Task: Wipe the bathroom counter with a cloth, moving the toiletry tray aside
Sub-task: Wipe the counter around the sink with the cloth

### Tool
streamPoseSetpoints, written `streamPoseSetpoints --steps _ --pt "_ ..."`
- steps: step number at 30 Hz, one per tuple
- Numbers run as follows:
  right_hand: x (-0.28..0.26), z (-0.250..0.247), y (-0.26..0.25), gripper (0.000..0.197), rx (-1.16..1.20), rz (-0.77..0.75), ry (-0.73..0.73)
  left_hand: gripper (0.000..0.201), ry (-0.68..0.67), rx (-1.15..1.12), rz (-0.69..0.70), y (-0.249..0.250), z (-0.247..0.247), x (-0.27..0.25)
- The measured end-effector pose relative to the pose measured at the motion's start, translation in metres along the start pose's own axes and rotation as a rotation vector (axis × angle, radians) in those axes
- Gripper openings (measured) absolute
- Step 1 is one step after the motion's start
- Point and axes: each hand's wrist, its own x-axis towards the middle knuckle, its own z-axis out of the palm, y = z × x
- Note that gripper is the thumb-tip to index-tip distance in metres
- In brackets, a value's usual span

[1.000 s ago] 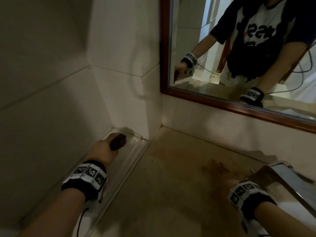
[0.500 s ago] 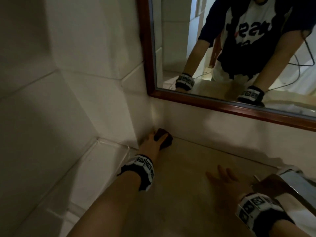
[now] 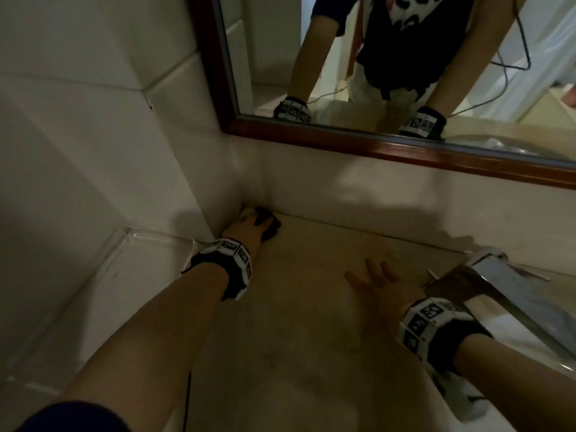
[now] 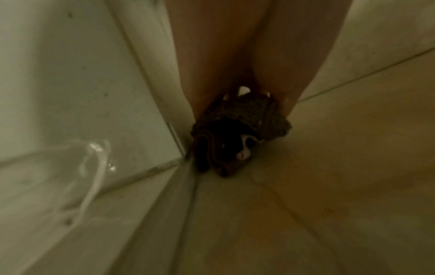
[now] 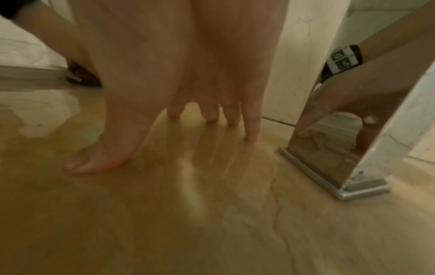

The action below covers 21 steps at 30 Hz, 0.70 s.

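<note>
My left hand point(image 3: 247, 230) grips a dark bunched cloth point(image 3: 268, 226) and presses it into the back left corner of the beige counter point(image 3: 296, 353), where two walls meet. The left wrist view shows the folded cloth point(image 4: 237, 137) under my curled fingers. A clear toiletry tray point(image 3: 129, 244) lies to the left along the side wall, its rim point(image 4: 94, 167) beside the cloth. My right hand point(image 3: 378, 285) lies flat on the counter with fingers spread, holding nothing; its fingertips point(image 5: 252, 135) touch the shiny surface.
A chrome faucet point(image 3: 498, 288) stands right of my right hand, its base point(image 5: 339, 186) on the counter. A wood-framed mirror point(image 3: 311, 141) hangs above the back wall. White tiled walls point(image 3: 93, 151) close the left side.
My left hand has carried the cloth from the clear tray at the left to the counter's back corner. The right hand has stayed flat on the counter.
</note>
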Motion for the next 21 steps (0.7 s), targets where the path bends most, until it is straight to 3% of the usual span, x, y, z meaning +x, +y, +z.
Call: streamPoseSetpoints --steps 5,8,11,16,21 --pt "-0.007 -0.003 -0.003 0.114 -0.006 0.0 0.019 0.06 -0.021 -0.167 0.056 0.006 0.021 -0.032" --pt "-0.006 -0.005 -0.002 0.115 -0.023 0.0 0.022 0.067 -0.028 -0.078 0.141 0.005 0.033 -0.049" --pt "-0.005 -0.005 -0.003 0.117 -0.015 -0.001 0.018 0.05 -0.154 -0.099 0.149 0.009 0.017 -0.068" --pt "-0.01 -0.006 -0.002 0.114 -0.024 -0.017 0.014 0.048 0.161 -0.118 0.143 -0.006 -0.028 -0.023" --pt "-0.012 -0.008 -0.001 0.114 -0.021 -0.03 -0.003 0.05 -0.002 0.0 0.047 -0.013 -0.014 0.012"
